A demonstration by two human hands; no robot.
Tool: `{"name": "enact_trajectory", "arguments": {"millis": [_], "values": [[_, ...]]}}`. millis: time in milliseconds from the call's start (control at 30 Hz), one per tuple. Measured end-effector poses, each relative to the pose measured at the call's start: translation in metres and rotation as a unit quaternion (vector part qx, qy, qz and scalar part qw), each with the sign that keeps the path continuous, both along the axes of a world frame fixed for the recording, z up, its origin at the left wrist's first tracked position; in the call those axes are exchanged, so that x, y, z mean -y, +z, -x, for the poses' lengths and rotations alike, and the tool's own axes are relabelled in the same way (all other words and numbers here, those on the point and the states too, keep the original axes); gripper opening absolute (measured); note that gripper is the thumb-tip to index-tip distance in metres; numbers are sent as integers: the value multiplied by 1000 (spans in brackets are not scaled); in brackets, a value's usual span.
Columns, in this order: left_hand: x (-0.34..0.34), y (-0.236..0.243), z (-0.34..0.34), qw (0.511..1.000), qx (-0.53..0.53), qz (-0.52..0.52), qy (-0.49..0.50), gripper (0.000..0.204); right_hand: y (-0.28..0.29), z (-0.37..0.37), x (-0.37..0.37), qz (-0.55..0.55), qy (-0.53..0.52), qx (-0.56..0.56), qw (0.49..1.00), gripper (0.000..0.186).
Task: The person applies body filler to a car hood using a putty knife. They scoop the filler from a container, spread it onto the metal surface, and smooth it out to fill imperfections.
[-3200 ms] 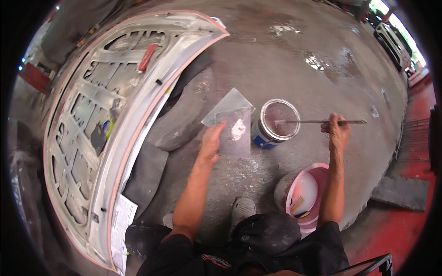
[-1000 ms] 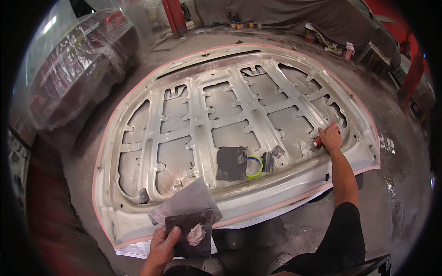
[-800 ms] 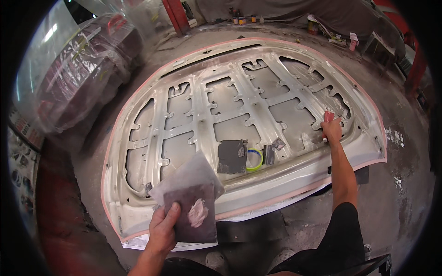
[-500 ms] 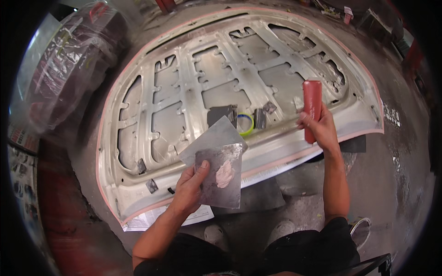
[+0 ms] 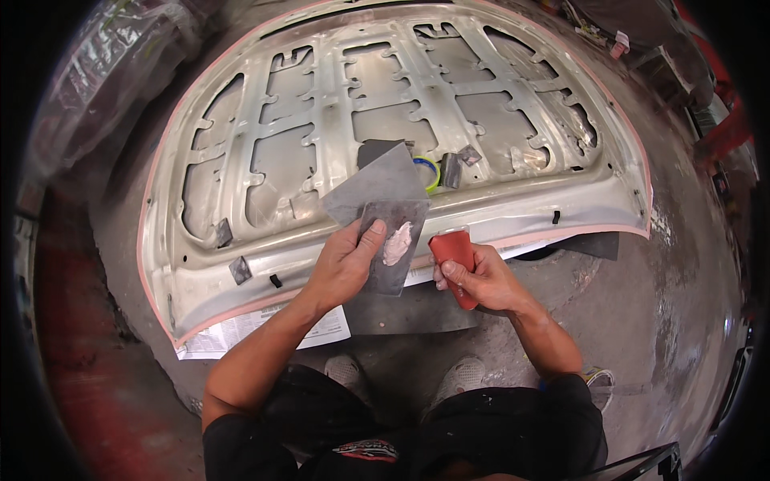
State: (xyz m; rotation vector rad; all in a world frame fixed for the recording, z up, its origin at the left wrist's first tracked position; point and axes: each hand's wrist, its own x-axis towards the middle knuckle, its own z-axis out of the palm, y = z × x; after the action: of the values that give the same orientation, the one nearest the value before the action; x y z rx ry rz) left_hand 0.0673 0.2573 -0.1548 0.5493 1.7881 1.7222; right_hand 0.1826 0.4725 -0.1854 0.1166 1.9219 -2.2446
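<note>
My left hand grips two thin grey flat plates, thumb on top. On the nearer plate sits a dab of pale pink paste; the other plate fans out behind it. A red squeeze tube is wrapped in the fingers of my right hand, tilted, its upper end toward the plates but apart from the paste. Beyond both hands lies a bare-metal car hood, ribbed inner side up, its edge lined with pink tape.
A yellow-green tape roll and dark abrasive pieces rest on the hood, with more scraps at its near left. Newspaper shows under the hood's front edge. A plastic-wrapped object stands far left; a can is by my right side.
My right hand has brought the red tube down and left, close to the plates. My left hand has shifted slightly up and right, still holding both plates. The view has tilted downward.
</note>
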Motion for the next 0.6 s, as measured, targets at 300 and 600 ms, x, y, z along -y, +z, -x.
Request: {"name": "enact_trajectory", "arguments": {"millis": [300, 600], "values": [[3, 8, -10, 997, -63, 34, -13, 39, -5, 2, 14, -45, -60, -10, 997, 29], [5, 9, -12, 998, -22, 19, -50, 38, 0, -2, 16, -34, -79, 7, 996, 31]]}}
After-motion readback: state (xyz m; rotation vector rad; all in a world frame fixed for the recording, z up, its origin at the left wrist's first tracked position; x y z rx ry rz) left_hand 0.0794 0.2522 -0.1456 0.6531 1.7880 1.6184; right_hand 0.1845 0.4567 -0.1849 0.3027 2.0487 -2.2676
